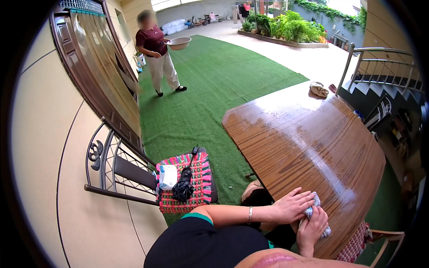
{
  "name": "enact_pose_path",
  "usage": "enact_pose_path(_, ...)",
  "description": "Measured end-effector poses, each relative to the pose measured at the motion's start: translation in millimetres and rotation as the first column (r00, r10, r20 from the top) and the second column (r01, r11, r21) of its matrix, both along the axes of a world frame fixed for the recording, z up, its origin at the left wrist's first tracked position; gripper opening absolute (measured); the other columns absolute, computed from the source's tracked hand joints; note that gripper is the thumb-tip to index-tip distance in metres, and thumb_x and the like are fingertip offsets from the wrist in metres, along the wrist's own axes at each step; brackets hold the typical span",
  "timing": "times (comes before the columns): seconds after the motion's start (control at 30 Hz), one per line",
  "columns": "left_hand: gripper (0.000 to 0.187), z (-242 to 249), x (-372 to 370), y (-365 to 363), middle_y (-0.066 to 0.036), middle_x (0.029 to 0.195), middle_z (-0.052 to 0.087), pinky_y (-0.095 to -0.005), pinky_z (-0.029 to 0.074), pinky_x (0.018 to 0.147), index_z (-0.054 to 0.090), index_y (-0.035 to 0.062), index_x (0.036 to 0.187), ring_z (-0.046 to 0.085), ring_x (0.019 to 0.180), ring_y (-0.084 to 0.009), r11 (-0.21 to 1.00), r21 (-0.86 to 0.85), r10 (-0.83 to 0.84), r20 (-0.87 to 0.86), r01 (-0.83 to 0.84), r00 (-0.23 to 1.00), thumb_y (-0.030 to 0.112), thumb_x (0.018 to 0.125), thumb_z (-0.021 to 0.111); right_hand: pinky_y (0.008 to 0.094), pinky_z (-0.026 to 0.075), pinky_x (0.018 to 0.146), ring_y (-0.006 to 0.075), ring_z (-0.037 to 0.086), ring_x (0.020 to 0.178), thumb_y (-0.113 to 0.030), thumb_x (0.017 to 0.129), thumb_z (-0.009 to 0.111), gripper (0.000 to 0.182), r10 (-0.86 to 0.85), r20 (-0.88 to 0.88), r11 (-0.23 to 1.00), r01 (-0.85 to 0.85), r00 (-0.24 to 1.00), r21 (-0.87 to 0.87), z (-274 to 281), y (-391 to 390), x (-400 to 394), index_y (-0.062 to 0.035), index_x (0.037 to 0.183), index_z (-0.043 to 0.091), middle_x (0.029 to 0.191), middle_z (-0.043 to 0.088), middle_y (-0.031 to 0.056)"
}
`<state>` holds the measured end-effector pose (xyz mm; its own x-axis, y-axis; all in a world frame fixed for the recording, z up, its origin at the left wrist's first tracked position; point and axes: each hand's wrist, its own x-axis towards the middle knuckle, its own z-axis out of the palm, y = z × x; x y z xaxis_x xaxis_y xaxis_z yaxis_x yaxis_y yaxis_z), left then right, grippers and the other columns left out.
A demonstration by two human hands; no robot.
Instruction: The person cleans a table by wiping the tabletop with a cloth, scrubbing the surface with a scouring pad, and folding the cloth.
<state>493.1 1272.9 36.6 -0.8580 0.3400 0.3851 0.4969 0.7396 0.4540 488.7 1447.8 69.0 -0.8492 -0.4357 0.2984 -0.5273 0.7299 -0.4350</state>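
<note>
A grey-white cloth (327,231) lies bunched on the brown wooden table (286,152), close to its near edge. My left hand (292,206) rests over the upper part of the cloth, fingers pointing right and wrapped on it. Just below, my right hand (312,228) presses on the same cloth, its fingers bent round it. The two hands touch or nearly touch. Wet-looking streaks shine across the tabletop. Near the table's far end sits a crumpled beige cloth (319,90).
A metal chair (134,172) at the left holds a woven cushion, a white packet (168,177) and a folded black umbrella (183,187). A person (154,49) stands on the green carpet, holding a basin (179,43). Metal railings (389,62) rise at the right.
</note>
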Motion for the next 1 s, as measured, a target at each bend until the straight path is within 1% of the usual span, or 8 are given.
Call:
enact_pose_path(0.07, 0.054, 0, 0, 1, -0.018, 0.154, 0.039, -0.0521, 0.022, 0.118, 0.048, 0.0001, 0.139, 0.032, 0.146, -0.0306, 1.000, 0.009, 0.026, -0.042, -0.025, 0.999, 0.032, 0.095, 0.055, 0.0481, 0.034, 0.103, 0.0356, 0.047, 0.123, -0.013, 0.087, 0.057, 0.040, 0.002, -0.014, 1.000, -0.002, 1.000, 0.000, 2, 0, 1, -0.0056, 0.126, 0.056, 0.127, 0.055, 0.0152)
enact_pose_path(0.17, 0.054, 3, 2, 1, -0.018, 0.154, 0.039, -0.0519, 0.022, 0.119, 0.049, 0.0003, 0.138, 0.032, 0.147, -0.0307, 0.999, 0.007, 0.032, -0.034, -0.032, 0.999, 0.032, 0.095, 0.055, 0.0474, 0.034, 0.102, 0.0353, 0.047, 0.123, -0.013, 0.087, 0.057, 0.041, -0.027, 0.052, 0.999, 0.024, 0.998, 0.044, 5, 0, 2, -0.0057, 0.127, 0.056, 0.127, 0.054, 0.0152)
enact_pose_path(0.23, 0.054, 4, 2, 0, -0.018, 0.154, 0.039, -0.0519, 0.022, 0.119, 0.049, 0.0003, 0.138, 0.032, 0.146, -0.0308, 0.999, -0.006, 0.031, -0.032, -0.031, 0.999, 0.032, 0.095, 0.055, 0.0470, 0.035, 0.102, 0.0350, 0.047, 0.123, -0.013, 0.087, 0.057, 0.041, -0.021, -0.007, 1.000, 0.022, 1.000, 0.018, 0, 0, 2, -0.0056, 0.127, 0.055, 0.127, 0.054, 0.0150)
enact_pose_path(0.3, 0.054, 7, 3, -1, -0.018, 0.154, 0.040, -0.0518, 0.022, 0.119, 0.049, 0.0003, 0.138, 0.033, 0.146, -0.0309, 0.999, -0.014, 0.030, -0.027, -0.030, 0.999, 0.032, 0.096, 0.055, 0.0472, 0.035, 0.102, 0.0351, 0.047, 0.123, -0.013, 0.087, 0.057, 0.041, -0.031, 0.006, 0.999, 0.031, 0.999, 0.038, 2, 0, 2, -0.0055, 0.127, 0.055, 0.127, 0.054, 0.0150)
enact_pose_path(0.37, 0.069, 11, 3, -3, -0.018, 0.159, 0.031, -0.0542, 0.017, 0.121, 0.031, 0.0046, 0.154, 0.028, 0.149, -0.0323, 0.998, -0.058, -0.006, 0.090, 0.012, 0.996, 0.025, 0.093, 0.056, 0.0474, 0.035, 0.102, 0.0351, 0.047, 0.123, -0.013, 0.087, 0.057, 0.042, -0.038, 0.020, 0.997, 0.037, 0.999, 0.070, 3, 1, 3, -0.0054, 0.128, 0.055, 0.127, 0.054, 0.0150)
enact_pose_path(0.7, 0.065, 8, 2, -2, -0.018, 0.159, 0.031, -0.0521, 0.018, 0.121, 0.033, 0.0035, 0.152, 0.029, 0.148, -0.0327, 1.000, -0.028, 0.005, 0.078, -0.003, 0.997, 0.023, 0.094, 0.054, 0.0477, 0.035, 0.103, 0.0356, 0.048, 0.123, -0.013, 0.086, 0.058, 0.042, -0.048, -0.020, 0.998, 0.049, 0.999, 0.033, 2, -1, 4, -0.0063, 0.128, 0.056, 0.127, 0.055, 0.0152)
enact_pose_path(0.9, 0.068, 5, 1, 0, -0.019, 0.158, 0.033, -0.0513, 0.016, 0.122, 0.033, 0.0044, 0.153, 0.026, 0.149, -0.0316, 0.997, -0.075, 0.017, 0.072, -0.012, 0.997, 0.028, 0.093, 0.057, 0.0484, 0.033, 0.105, 0.0361, 0.047, 0.124, -0.014, 0.086, 0.059, 0.043, -0.060, -0.016, 0.998, 0.060, 0.998, 0.015, 0, 2, 3, -0.0061, 0.128, 0.055, 0.128, 0.054, 0.0157)
enact_pose_path(1.0, 0.067, 8, 2, 0, -0.019, 0.158, 0.033, -0.0525, 0.018, 0.121, 0.034, 0.0051, 0.153, 0.027, 0.149, -0.0316, 0.997, -0.077, 0.023, 0.067, -0.017, 0.998, 0.027, 0.093, 0.057, 0.0488, 0.032, 0.107, 0.0367, 0.045, 0.125, -0.015, 0.085, 0.059, 0.044, -0.076, -0.033, 0.997, 0.076, 0.997, 0.012, -6, 5, 4, -0.0060, 0.129, 0.055, 0.129, 0.053, 0.0161)
